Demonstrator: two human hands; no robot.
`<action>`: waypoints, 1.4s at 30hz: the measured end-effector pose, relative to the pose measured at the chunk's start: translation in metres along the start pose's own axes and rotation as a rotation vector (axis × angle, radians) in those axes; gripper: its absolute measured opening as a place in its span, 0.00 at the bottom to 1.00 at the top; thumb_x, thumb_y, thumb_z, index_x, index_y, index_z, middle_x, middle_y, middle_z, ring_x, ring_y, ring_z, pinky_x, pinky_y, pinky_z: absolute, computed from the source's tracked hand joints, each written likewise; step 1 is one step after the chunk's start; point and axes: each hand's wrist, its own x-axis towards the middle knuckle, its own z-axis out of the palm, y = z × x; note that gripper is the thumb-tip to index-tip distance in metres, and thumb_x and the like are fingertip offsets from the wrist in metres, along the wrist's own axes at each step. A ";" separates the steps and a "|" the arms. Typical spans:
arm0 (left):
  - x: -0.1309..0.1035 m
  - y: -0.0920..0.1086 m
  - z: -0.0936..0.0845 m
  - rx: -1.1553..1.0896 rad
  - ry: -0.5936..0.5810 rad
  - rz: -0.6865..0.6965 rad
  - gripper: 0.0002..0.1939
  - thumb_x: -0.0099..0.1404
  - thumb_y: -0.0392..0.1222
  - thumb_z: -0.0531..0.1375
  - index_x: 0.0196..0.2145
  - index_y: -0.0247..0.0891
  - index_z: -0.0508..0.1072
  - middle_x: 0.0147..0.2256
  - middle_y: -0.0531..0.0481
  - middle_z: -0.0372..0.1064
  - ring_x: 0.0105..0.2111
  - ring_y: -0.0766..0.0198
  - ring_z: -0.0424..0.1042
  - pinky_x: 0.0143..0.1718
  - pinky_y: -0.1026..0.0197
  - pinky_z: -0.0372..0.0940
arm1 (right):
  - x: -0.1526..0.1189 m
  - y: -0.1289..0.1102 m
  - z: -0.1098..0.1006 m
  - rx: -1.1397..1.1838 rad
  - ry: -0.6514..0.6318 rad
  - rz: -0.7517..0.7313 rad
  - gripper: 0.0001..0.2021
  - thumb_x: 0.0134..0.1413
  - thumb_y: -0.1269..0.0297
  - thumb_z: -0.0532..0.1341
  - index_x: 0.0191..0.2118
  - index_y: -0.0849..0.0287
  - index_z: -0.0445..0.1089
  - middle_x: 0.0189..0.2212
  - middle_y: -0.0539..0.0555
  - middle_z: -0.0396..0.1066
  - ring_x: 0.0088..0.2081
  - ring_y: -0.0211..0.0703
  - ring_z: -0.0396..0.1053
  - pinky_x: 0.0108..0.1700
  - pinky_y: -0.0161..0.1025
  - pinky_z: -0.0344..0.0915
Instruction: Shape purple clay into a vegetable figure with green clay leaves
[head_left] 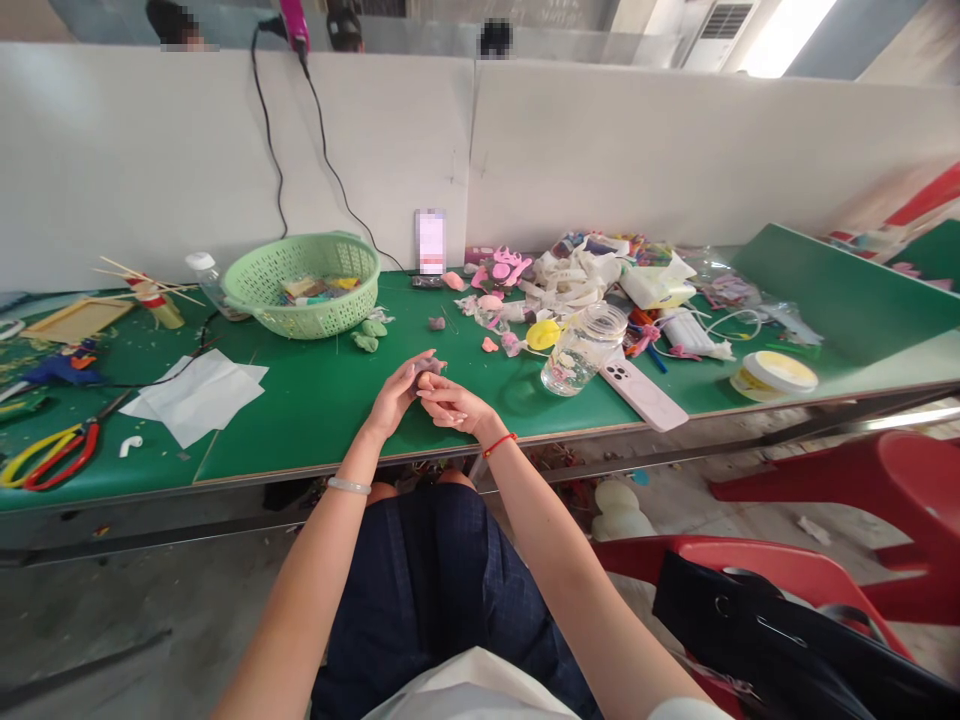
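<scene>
Greyish lump [432, 367] sits pinched between left hand [393, 398] and right hand [459, 405], mid-frame; too firm a squeeze could dent it.

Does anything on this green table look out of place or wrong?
The pink phone looks precarious: its near end seems to poke past the front edge of the table. A lone white earbud lies loose beside the red-and-yellow-handled tool.

Bare green tabletop [292, 400] between white papers [196, 395] and clear jar [581, 350]; basket [304, 290] blocking behind-left.
</scene>
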 end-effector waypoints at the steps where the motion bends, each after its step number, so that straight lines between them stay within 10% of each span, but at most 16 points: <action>1: 0.000 0.000 0.000 0.000 0.002 -0.001 0.31 0.60 0.63 0.74 0.54 0.43 0.83 0.52 0.43 0.82 0.65 0.42 0.72 0.67 0.45 0.64 | 0.000 0.000 0.000 0.006 -0.003 -0.007 0.13 0.67 0.68 0.60 0.34 0.54 0.54 0.12 0.37 0.62 0.10 0.25 0.36 0.14 0.23 0.43; 31: -0.003 0.002 0.002 0.063 -0.051 -0.010 0.28 0.61 0.63 0.72 0.51 0.42 0.84 0.56 0.40 0.80 0.65 0.41 0.71 0.67 0.44 0.63 | 0.000 0.002 -0.001 -0.055 0.094 0.052 0.13 0.70 0.66 0.60 0.33 0.55 0.56 0.11 0.37 0.56 0.11 0.26 0.38 0.15 0.24 0.45; 42: 0.001 -0.007 -0.004 0.223 0.202 0.180 0.39 0.51 0.51 0.80 0.59 0.45 0.77 0.56 0.41 0.78 0.56 0.48 0.77 0.60 0.49 0.69 | 0.004 -0.005 0.005 0.143 0.367 0.076 0.24 0.78 0.48 0.50 0.29 0.56 0.59 0.12 0.38 0.48 0.12 0.28 0.35 0.14 0.25 0.41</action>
